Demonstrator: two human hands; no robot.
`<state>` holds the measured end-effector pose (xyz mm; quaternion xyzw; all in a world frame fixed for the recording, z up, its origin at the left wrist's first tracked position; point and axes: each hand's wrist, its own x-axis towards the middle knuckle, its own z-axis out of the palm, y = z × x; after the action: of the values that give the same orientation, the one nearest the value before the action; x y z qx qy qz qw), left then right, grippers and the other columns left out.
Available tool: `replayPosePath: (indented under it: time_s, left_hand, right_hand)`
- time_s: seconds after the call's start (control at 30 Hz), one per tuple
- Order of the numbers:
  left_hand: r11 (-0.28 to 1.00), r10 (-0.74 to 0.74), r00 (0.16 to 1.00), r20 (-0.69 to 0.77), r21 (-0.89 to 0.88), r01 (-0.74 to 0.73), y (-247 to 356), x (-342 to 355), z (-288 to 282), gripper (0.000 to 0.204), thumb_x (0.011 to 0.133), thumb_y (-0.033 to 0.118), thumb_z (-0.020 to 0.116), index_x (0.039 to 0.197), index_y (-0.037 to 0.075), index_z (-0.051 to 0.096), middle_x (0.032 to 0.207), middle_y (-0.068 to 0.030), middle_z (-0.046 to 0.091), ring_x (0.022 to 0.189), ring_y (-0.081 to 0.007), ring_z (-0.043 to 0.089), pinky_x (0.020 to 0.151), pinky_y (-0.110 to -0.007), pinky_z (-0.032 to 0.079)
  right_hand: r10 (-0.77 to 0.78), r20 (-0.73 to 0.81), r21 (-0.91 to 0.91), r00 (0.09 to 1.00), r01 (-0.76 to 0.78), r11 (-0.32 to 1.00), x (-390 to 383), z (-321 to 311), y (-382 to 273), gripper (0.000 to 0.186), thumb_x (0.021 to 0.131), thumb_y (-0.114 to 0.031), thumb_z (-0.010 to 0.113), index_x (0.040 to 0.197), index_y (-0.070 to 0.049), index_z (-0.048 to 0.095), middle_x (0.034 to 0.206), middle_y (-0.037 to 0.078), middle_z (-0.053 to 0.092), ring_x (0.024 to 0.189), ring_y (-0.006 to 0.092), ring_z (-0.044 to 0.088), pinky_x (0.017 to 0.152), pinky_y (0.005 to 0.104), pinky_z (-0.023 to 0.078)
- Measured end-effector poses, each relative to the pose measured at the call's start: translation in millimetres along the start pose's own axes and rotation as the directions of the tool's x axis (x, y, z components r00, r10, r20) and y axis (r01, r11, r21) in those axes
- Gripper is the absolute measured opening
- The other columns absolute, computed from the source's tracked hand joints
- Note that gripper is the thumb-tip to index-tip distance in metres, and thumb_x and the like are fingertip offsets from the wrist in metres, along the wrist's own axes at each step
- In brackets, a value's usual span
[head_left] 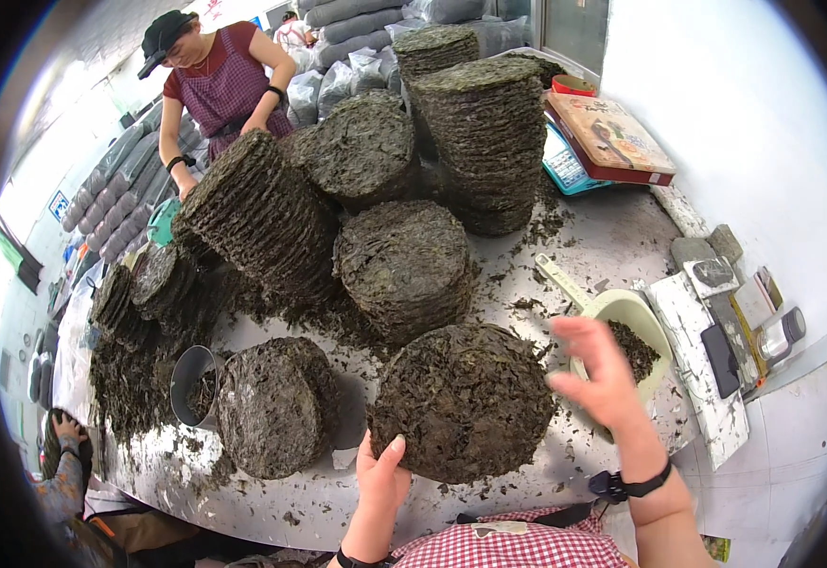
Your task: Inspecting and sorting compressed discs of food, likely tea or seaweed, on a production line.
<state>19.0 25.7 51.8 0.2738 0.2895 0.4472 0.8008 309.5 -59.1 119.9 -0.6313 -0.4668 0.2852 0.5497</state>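
Note:
My left hand [383,476] grips the near left edge of a dark, round cake of what looks like dried seaweed [463,402], thumb on top. The cake is tilted toward me over the table's near side. To its right, my right hand [605,374] is raised and apart from it, fingers spread and slightly blurred, holding nothing. Beneath that hand sits a pale scoop [648,317] with dark flakes inside. Left of the held cake, a short stack of round cakes [276,407] leans beside a grey metal cup [186,383] containing dark bits.
Tall stacks of cakes [484,142] and a leaning stack [257,222] fill the back. A flat box [612,137] lies on a blue basket [570,166]. A phone [719,360] and clear jar [779,336] stand at right. A co-worker [224,85] works across the table.

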Motion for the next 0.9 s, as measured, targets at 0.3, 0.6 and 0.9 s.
replayPosePath:
  time_s: [0.3, 0.6, 0.9]
  left_hand:
    - [0.833, 0.038, 0.961, 0.273, 0.523, -0.181, 42.5, 19.4, -6.4, 0.077, 0.079, 0.022, 0.070, 0.142, 0.004, 0.031, 0.141, -0.0138, 0.041, 0.132, -0.0249, 0.037, 0.108, -0.042, 0.029]
    - [0.479, -0.019, 0.975, 0.221, 0.858, -0.185, 35.1, 53.7, 43.2, 0.034, 0.085, 0.020, 0.069, 0.109, -0.003, 0.060, 0.091, -0.0053, 0.067, 0.083, -0.0073, 0.056, 0.076, -0.025, 0.047]
    - [0.574, 0.093, 0.983, 0.158, 0.799, -0.182, 23.1, 50.5, 34.7, 0.030, 0.087, 0.024, 0.068, 0.099, -0.003, 0.061, 0.076, -0.0039, 0.065, 0.070, -0.0066, 0.053, 0.063, -0.025, 0.045]
  right_hand:
    - [0.130, 0.390, 0.144, 0.912, -0.200, 0.969, 15.3, 25.1, 15.2, 0.076, 0.073, -0.026, 0.080, 0.134, -0.001, 0.042, 0.126, 0.013, 0.053, 0.121, 0.0220, 0.048, 0.102, 0.0339, 0.036]
    - [-0.279, 0.237, -0.446, 0.931, 0.359, 0.820, 18.1, 55.7, -21.8, 0.054, 0.072, -0.021, 0.075, 0.120, -0.008, 0.054, 0.115, 0.012, 0.058, 0.101, 0.0317, 0.057, 0.088, 0.0403, 0.045]
    - [-0.624, 0.183, -0.442, 0.760, 0.630, 0.638, 12.3, 99.3, -7.4, 0.011, 0.070, -0.012, 0.072, 0.080, -0.012, 0.066, 0.076, -0.001, 0.061, 0.069, 0.0164, 0.058, 0.059, 0.0285, 0.045]
